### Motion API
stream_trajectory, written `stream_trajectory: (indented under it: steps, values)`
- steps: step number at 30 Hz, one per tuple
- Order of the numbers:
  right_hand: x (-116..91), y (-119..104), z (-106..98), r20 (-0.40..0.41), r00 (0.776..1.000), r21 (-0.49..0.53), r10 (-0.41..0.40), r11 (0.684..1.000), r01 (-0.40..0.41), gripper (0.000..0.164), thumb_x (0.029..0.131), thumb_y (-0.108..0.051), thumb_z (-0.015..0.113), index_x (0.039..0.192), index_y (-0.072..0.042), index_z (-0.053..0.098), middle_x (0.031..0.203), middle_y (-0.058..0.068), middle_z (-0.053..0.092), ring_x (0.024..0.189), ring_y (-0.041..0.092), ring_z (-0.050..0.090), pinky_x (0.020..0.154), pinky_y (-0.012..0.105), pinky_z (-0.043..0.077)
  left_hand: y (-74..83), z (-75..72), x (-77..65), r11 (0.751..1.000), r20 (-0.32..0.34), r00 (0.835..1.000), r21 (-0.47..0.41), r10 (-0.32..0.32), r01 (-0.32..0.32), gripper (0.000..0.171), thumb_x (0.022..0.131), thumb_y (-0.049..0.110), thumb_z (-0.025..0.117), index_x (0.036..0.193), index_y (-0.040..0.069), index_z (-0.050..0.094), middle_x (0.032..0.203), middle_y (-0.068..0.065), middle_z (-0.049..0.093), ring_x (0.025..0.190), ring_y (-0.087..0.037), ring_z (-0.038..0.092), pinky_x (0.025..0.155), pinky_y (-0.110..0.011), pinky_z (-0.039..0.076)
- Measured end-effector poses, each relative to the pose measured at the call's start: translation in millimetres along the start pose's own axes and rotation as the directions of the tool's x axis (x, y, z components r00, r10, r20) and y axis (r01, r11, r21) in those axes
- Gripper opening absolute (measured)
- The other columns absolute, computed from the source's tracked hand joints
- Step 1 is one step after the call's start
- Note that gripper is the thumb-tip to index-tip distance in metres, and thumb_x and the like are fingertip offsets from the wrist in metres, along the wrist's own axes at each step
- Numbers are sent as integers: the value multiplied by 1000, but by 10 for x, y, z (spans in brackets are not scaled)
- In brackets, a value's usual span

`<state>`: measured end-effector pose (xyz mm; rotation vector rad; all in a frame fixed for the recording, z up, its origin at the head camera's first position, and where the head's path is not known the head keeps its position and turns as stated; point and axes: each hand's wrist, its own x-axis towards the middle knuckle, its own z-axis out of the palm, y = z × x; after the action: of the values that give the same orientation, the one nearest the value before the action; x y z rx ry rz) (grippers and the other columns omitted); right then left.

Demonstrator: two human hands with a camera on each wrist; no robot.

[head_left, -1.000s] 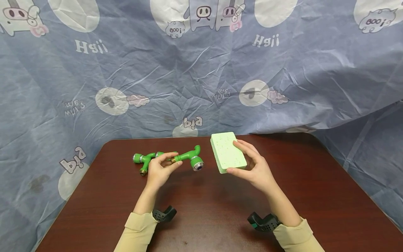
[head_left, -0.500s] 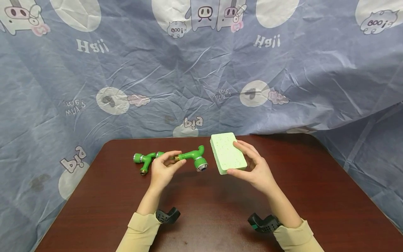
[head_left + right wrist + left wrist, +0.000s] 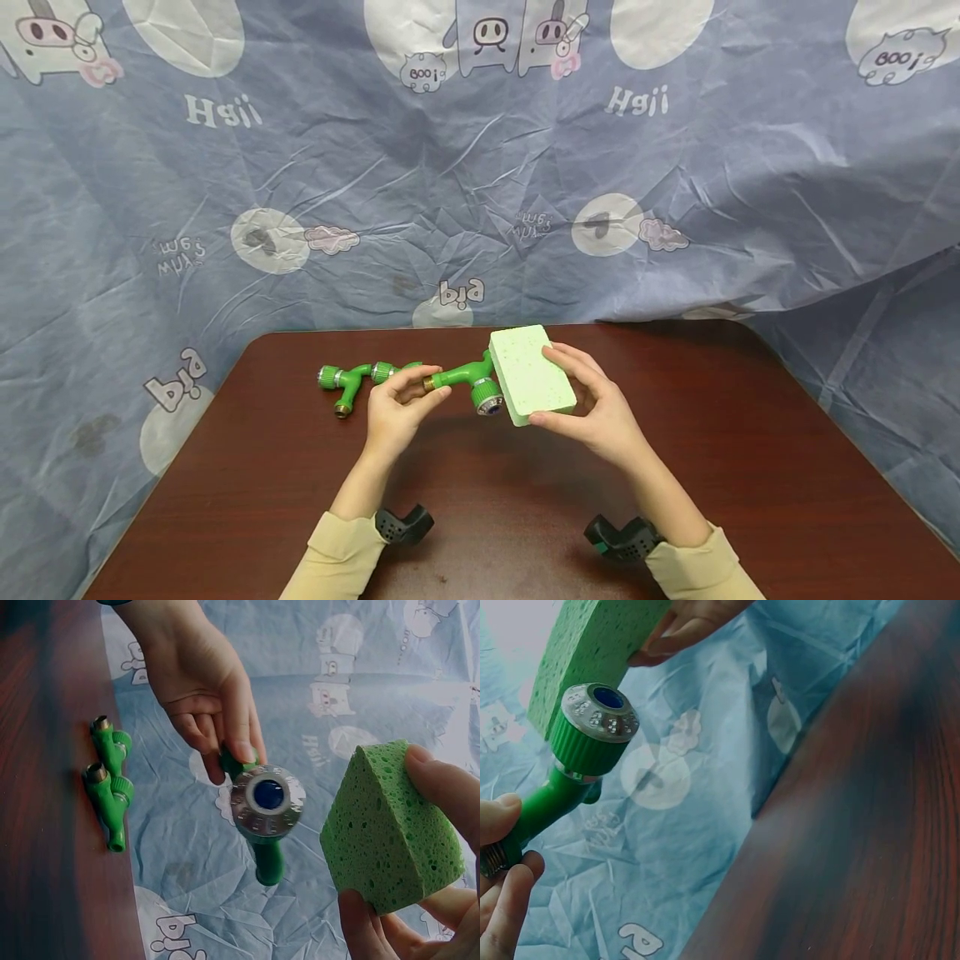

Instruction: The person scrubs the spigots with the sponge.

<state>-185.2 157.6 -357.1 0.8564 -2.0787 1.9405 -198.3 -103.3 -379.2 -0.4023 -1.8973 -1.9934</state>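
My left hand [image 3: 397, 410] pinches a green faucet [image 3: 467, 375] by its threaded brass inlet, thumb on one side and fingers on the other. The faucet's ribbed green knob with a silver, blue-centred cap [image 3: 604, 712] faces toward me, and its spout points away. Across from it, my right hand [image 3: 592, 400] grips a pale green rectangular sponge [image 3: 531, 371] by its edges, between thumb and fingers. In the head view the sponge overlaps the spout's end; the right wrist view [image 3: 390, 825] shows the porous sponge beside the faucet. Both things are held up above the table.
Two more green faucets lie on the dark wooden table [image 3: 675, 467] at the left: one faucet [image 3: 347, 383] in full view, another faucet [image 3: 384, 371] partly behind my left hand. A blue printed cloth [image 3: 480, 183] hangs behind the table's far edge.
The left hand has carried the faucet a little to the right. The right hand has brought the sponge left and slightly down, so the gap between faucet and sponge has closed in the head view.
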Motion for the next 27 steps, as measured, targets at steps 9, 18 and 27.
stream_trajectory:
  steps: [9, 18, 27]
  values:
    - [-13, 21, 57, 26, 1000, 14, -8, 1000, 8, 74, 68, 11, 78, 135, 4, 46, 141, 16, 33, 115, 17, 50, 77, 24, 54, 19, 100, -46, 999, 24, 1000, -45, 13, -12, 31, 74, -14, 72, 103, -15, 63, 103, -34, 61, 79, -11, 67, 66, -21, 55]
    - [-32, 28, 105, 40, 999, -12, -6, 1000, 6, 75, 67, 11, 79, 134, 2, 47, 140, 14, 35, 113, 18, 51, 76, 25, 54, -21, 179, -92, 998, 45, 998, -43, 50, -48, 30, 73, -14, 72, 102, -15, 63, 101, -32, 63, 77, -13, 67, 63, -21, 54]
    - [-14, 21, 51, 40, 999, 0, -13, 1000, 13, 74, 67, 11, 78, 134, 4, 46, 140, 15, 34, 112, 18, 51, 75, 26, 54, -221, 148, -54, 994, -5, 995, -49, 100, -100, 30, 72, -6, 78, 100, -7, 68, 94, -24, 67, 74, -12, 67, 61, -22, 55]
